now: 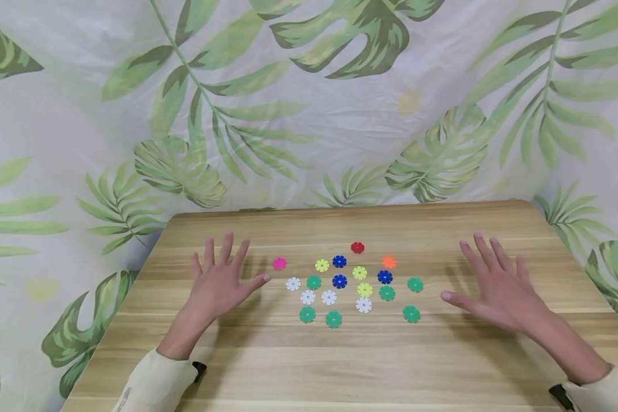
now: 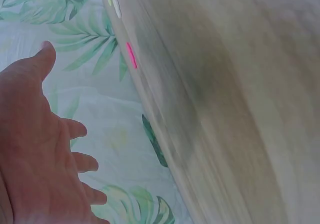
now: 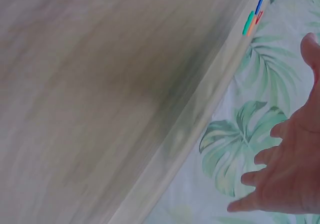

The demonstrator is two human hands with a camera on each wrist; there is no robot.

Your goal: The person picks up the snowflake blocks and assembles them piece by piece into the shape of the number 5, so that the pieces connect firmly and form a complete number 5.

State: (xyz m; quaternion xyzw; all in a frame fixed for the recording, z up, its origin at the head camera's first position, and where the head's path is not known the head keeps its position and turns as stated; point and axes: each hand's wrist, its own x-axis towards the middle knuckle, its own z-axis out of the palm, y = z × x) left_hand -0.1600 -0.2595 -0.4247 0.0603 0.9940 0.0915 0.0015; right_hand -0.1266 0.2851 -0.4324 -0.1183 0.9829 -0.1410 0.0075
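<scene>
My left hand [image 1: 218, 289] is spread over the left part of the table, fingers straight and palm down, holding nothing. Its thumb points toward a pink notched disc [image 1: 280, 264], the nearest piece. On the other side my right hand [image 1: 504, 292] is spread the same way, also holding nothing, its thumb toward a green disc [image 1: 415, 285]. Between the hands lie several flat, flower-shaped plastic discs: a red disc [image 1: 357, 248] farthest back, an orange disc [image 1: 388, 262], and several blue, yellow, white and green ones. In the left wrist view the pink disc [image 2: 131, 55] shows edge-on beyond the thumb.
The discs lie flat on a wood-grain table [image 1: 288, 366]. Behind its far edge hangs a pale curtain [image 1: 340, 126] printed with green leaves, which also runs down both sides. Light sleeves with dark wrist straps cover both forearms.
</scene>
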